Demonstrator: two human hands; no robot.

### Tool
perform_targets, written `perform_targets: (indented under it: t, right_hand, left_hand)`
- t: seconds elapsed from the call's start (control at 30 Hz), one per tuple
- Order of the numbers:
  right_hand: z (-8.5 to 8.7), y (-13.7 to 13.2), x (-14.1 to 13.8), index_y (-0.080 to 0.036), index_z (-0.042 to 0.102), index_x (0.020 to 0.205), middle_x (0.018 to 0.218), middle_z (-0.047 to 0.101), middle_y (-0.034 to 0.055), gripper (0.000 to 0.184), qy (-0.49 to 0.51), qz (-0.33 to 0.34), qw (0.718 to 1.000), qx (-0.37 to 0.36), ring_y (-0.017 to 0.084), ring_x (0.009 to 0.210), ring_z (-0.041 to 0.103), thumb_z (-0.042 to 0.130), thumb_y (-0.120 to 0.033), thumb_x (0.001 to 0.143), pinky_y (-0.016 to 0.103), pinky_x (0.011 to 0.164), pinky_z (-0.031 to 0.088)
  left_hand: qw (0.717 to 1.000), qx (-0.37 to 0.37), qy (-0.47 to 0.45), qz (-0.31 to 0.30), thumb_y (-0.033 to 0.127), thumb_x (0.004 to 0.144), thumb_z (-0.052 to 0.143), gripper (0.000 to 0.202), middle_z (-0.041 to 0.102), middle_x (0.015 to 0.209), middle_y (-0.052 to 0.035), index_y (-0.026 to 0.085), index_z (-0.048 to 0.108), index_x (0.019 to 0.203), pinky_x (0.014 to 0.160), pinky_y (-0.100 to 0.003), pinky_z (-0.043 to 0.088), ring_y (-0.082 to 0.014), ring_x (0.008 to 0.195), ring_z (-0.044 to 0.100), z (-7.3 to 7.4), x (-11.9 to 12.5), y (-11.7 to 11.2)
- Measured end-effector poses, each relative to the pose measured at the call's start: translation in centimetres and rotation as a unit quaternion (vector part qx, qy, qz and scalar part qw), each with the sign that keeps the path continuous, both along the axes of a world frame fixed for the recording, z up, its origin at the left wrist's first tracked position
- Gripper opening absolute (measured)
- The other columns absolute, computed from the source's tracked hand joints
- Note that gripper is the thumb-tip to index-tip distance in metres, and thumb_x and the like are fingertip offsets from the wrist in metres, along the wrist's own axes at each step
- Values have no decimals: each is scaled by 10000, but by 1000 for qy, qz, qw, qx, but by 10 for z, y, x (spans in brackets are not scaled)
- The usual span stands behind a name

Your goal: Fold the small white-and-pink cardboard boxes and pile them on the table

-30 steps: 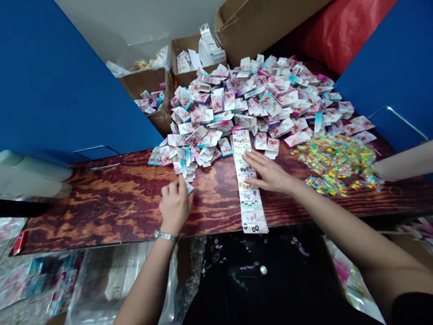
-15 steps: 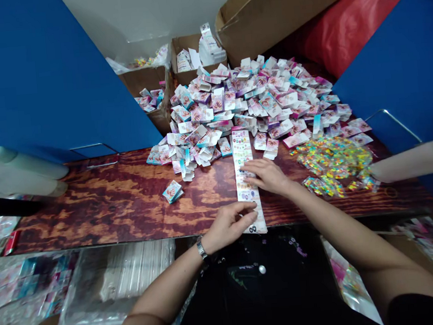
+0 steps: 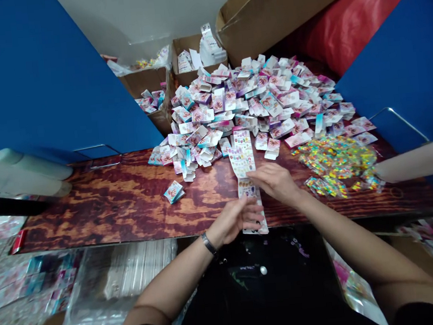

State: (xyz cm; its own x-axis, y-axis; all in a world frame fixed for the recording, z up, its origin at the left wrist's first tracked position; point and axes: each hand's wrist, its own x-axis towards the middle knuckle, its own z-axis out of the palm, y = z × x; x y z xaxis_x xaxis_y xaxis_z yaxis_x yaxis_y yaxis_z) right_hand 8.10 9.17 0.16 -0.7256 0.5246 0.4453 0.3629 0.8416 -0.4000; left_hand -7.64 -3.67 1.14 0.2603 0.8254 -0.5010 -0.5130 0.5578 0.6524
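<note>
A long white printed paper strip (image 3: 241, 150), covered in rows of small coloured pictures, lies lengthwise before me with its near end at the table edge. Midway along it, my right hand (image 3: 276, 180) pinches the right edge of a sheet, whose upper part bends up off the strip beneath. My left hand (image 3: 235, 221) is over the strip's lower part, tilted on its side, fingers spread; whether it touches the paper I cannot tell. Off to the left lies a small folded carton (image 3: 173, 192).
A large heap of small printed cartons (image 3: 257, 103) spreads behind the strip. To the right lie small yellow-coloured packets (image 3: 338, 162) beside a pale tube (image 3: 417, 160). Cardboard boxes (image 3: 201, 75) stand at the back, blue panels (image 3: 22, 73) at both sides. Bottles (image 3: 35, 165) lie left.
My right hand has closed on a sheet's edge and its upper part has lifted and shifted left. My left hand has turned onto its side, with fingers spreading.
</note>
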Motion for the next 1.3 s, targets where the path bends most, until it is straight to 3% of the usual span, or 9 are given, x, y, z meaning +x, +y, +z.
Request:
perform_targets:
  t: [0.17,0.3,0.4,0.53,0.7,0.83,0.93,1.07,1.3]
  right_hand:
    - [50,-51,14,-218,684,1093,844,690,35,217,24,216,972,-91,153,768,627,510,-233,964,282,699,508]
    - [65,-51,12,-249,667,1152,946,701,21,244,77,138,978,-137,151,832,650,520,-220,959,284,745,518]
    - [63,-31,4,-239,697,1081,969,701,24,204,126,-11,985,-118,170,848,656,546,-243,944,302,753,518]
    - [57,-22,-7,-220,690,1079,928,694,38,200,162,-78,983,-49,167,827,651,542,-236,946,304,739,529]
    - [44,-47,-10,-193,665,1135,1057,691,73,252,92,20,980,176,191,965,625,550,-121,923,337,829,528]
    - [25,-53,-9,-172,643,1169,1155,666,91,269,34,54,969,237,246,1080,583,560,-125,917,413,910,504]
    - [20,-47,-9,-184,620,1164,1037,682,72,253,62,66,986,138,202,977,607,506,-126,945,361,855,518]
    - [28,-47,-9,-172,574,1183,1014,609,86,235,85,13,995,-57,169,950,596,476,-193,970,296,827,513]
    - [22,-41,12,-170,586,971,920,608,60,126,16,-36,996,-80,195,885,533,487,-246,960,311,791,437]
  left_hand:
    - [988,-16,-55,142,332,872,615,272,680,1110,-115,138,616,1062,834,-360,549,-202,905,685,14,-13,24]
    - [985,71,38,153,345,827,677,298,700,1055,-88,151,627,1048,786,-340,548,-180,813,682,18,-14,26]
    - [974,173,118,84,563,834,623,455,704,996,-89,144,658,1008,810,-326,531,-204,888,665,18,-12,17]
    - [956,214,200,32,464,791,708,382,695,958,-71,127,673,966,858,-329,507,-203,900,640,17,-9,11]
    - [986,104,-7,131,165,669,694,316,683,943,-28,164,644,981,866,-363,520,-194,893,644,15,-9,15]
    - [983,141,-82,80,45,536,653,551,671,1071,-35,188,636,1069,957,-352,468,-224,1054,612,16,-15,15]
    - [982,181,-29,31,156,649,722,465,668,1086,-53,187,626,1103,956,-357,456,-225,1052,610,13,-19,13]
    - [951,226,208,-36,448,877,599,351,686,974,-59,141,649,1037,859,-316,475,-194,918,624,5,-23,14]
    - [849,309,412,-123,487,958,428,433,705,1017,-62,143,663,1079,830,-317,504,-203,906,648,1,-21,23]
